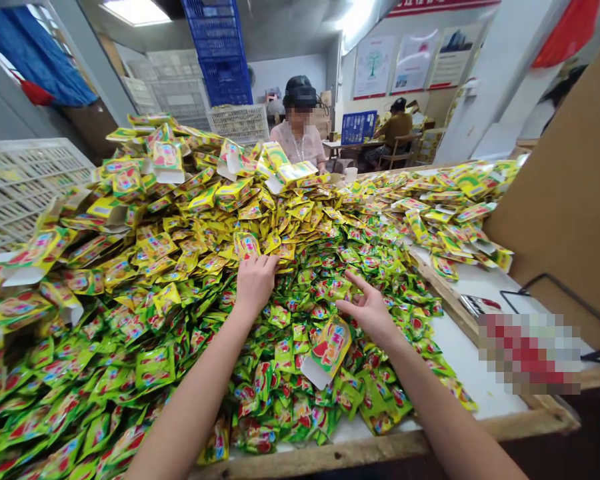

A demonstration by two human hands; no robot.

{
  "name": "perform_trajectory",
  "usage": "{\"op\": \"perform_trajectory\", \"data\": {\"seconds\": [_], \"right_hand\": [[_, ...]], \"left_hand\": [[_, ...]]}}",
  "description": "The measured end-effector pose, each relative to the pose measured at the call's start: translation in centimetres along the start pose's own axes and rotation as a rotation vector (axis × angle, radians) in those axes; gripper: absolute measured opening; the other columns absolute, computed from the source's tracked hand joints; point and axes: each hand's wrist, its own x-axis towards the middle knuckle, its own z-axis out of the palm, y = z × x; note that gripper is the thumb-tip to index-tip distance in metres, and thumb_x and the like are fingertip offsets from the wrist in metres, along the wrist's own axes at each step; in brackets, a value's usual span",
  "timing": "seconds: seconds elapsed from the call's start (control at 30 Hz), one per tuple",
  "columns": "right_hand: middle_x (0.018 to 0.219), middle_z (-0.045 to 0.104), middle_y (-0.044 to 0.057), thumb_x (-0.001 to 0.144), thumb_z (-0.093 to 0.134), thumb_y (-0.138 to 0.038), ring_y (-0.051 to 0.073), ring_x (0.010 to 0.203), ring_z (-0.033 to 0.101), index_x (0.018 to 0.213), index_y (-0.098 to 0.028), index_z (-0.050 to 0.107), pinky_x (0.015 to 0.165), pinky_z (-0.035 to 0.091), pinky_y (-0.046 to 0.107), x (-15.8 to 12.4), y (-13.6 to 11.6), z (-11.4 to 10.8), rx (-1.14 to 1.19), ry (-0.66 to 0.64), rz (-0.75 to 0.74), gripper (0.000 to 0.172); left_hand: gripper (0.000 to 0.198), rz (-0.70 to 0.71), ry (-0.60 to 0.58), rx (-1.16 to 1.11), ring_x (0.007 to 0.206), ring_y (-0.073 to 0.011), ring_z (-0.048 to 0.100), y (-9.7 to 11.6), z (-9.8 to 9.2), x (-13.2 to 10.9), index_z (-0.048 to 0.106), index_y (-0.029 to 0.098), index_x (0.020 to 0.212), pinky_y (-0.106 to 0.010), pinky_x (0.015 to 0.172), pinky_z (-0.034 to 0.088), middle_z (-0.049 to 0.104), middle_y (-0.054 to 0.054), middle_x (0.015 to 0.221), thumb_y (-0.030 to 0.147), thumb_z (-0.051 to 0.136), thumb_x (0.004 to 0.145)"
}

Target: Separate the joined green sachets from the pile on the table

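Note:
A huge heap of small green and yellow sachets [190,280] covers the table. My left hand [254,280] reaches into the heap, its fingers curled over a yellow sachet [247,245]. My right hand [373,310] hovers over the green sachets with the forefinger stretched out, and a small open carton [329,350] printed with fruit hangs beneath its palm. Several more such cartons [167,160] lie on top of the heap at the back.
A person [300,137] sits across the table behind the heap; another sits farther back at a desk [397,127]. White crates [25,180] stand at left, blue crates [220,53] at the back. A brown cardboard sheet [565,193] leans at right. The table's wooden edge [330,457] runs along the front.

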Motion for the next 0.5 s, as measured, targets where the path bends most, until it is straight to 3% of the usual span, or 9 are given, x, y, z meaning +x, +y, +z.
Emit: {"op": "perform_trajectory", "data": {"seconds": [0.1, 0.2, 0.27, 0.4, 0.5], "right_hand": [[0.099, 0.070, 0.006, 0.053, 0.077, -0.023, 0.015, 0.063, 0.062, 0.108, -0.020, 0.066, 0.060, 0.054, 0.030, 0.1, 0.1, 0.0, 0.076, -0.036, 0.008, 0.057], [0.075, 0.072, 0.003, 0.053, 0.078, -0.028, 0.020, 0.066, 0.065, 0.089, -0.019, 0.070, 0.063, 0.054, 0.034, 0.1, 0.3, 0.0, 0.092, -0.029, 0.005, 0.038], [0.073, 0.072, 0.004, 0.055, 0.077, -0.031, 0.021, 0.067, 0.066, 0.080, -0.019, 0.071, 0.065, 0.054, 0.035, 0.1, 0.2, 0.0, 0.077, -0.011, -0.027, 0.028], [0.082, 0.073, 0.006, 0.064, 0.072, -0.029, 0.023, 0.080, 0.067, 0.070, -0.022, 0.072, 0.076, 0.052, 0.039, -0.4, -0.4, -0.1, 0.029, 0.035, -0.204, 0.009], [0.085, 0.073, 0.005, 0.072, 0.067, -0.021, 0.023, 0.086, 0.066, 0.070, -0.025, 0.073, 0.084, 0.050, 0.042, -1.0, -0.9, 0.1, -0.070, 0.032, -0.460, 0.008]], "left_hand": [[0.017, 0.015, 0.038, 0.015, 0.087, -0.0268, 0.056, -0.6, -0.5, -0.1, 0.064, 0.021, 0.089, -0.037, 0.075, 0.039, 0.068, -0.009, 0.087, 0.023, 0.047, 0.088], [0.018, -0.001, 0.125, -0.023, 0.086, -0.0258, 0.056, -1.1, -0.9, -0.1, 0.063, 0.022, 0.082, -0.037, 0.076, 0.039, 0.068, -0.008, 0.089, 0.028, 0.047, 0.088], [0.017, -0.045, 0.166, -0.126, 0.082, -0.0244, 0.057, -0.9, -1.3, -0.3, 0.061, 0.021, 0.076, -0.036, 0.075, 0.040, 0.066, -0.008, 0.082, 0.029, 0.050, 0.087], [0.015, -0.319, 0.212, -0.610, 0.066, -0.0167, 0.055, 0.9, -2.6, -1.7, 0.055, 0.020, 0.075, -0.029, 0.065, 0.043, 0.060, -0.001, 0.069, 0.034, 0.056, 0.081], [0.031, -0.620, 0.056, -1.168, 0.058, -0.0112, 0.053, 3.3, -3.6, -3.4, 0.053, 0.018, 0.074, -0.024, 0.058, 0.044, 0.057, 0.002, 0.064, 0.046, 0.067, 0.070]]}}
